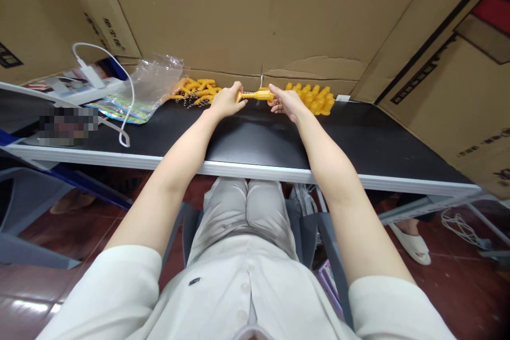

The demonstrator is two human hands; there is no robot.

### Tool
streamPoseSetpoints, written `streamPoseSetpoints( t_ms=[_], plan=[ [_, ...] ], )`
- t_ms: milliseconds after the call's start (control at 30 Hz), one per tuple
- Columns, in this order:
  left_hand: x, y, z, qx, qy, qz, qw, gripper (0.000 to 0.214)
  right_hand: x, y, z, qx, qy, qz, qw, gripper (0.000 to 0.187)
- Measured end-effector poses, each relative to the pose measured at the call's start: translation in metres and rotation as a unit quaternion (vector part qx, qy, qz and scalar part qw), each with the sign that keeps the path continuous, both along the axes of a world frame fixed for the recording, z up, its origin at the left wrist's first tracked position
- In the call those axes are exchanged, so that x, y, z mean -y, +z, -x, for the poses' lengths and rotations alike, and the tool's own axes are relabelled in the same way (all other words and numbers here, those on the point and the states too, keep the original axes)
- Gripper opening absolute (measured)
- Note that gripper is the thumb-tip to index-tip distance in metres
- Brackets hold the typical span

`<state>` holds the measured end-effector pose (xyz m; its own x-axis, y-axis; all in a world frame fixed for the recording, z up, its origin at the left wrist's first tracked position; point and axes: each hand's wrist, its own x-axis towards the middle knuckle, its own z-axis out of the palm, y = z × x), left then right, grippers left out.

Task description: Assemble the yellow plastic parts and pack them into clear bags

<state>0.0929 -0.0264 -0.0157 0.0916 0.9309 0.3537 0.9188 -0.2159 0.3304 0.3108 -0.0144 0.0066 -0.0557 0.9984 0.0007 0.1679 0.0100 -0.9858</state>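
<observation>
Above a smooth black, silver-edged worktop (255, 143) backed by brown cardboard panels (207, 16), the person's left hand (227, 101) and right hand (289, 103) are clamped on opposite ends of a slim orange-yellow plastic piece (258, 95). Glossy dark red floor tiles (458, 289) show underneath.

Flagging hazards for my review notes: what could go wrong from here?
The orange piece spans the left hand and right hand; it might slip if either grip loosens.
The spirals poke from the pile beside the left hand and could snag or prick its fingers.
The cluster sits close by the right hand, so a brush could scatter it.
</observation>
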Motion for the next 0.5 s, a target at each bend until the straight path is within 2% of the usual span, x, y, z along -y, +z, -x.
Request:
streamPoseSetpoints(
  t_ms=[267, 500],
  plan=[
    [-0.0027, -0.0013, 0.0014, 0.002, -0.007, -0.003, 1.0, 0.052, 0.0068, 0.0051, 0.0019, -0.011, -0.004, 0.016, 1.0, 0.049],
    [-0.0026, -0.0014, 0.0016, 0.018, -0.019, -0.012, 1.0, 0.053, 0.0082, 0.0063, 0.0046, -0.048, 0.019, 0.038, 0.998, 0.043]
  ],
)
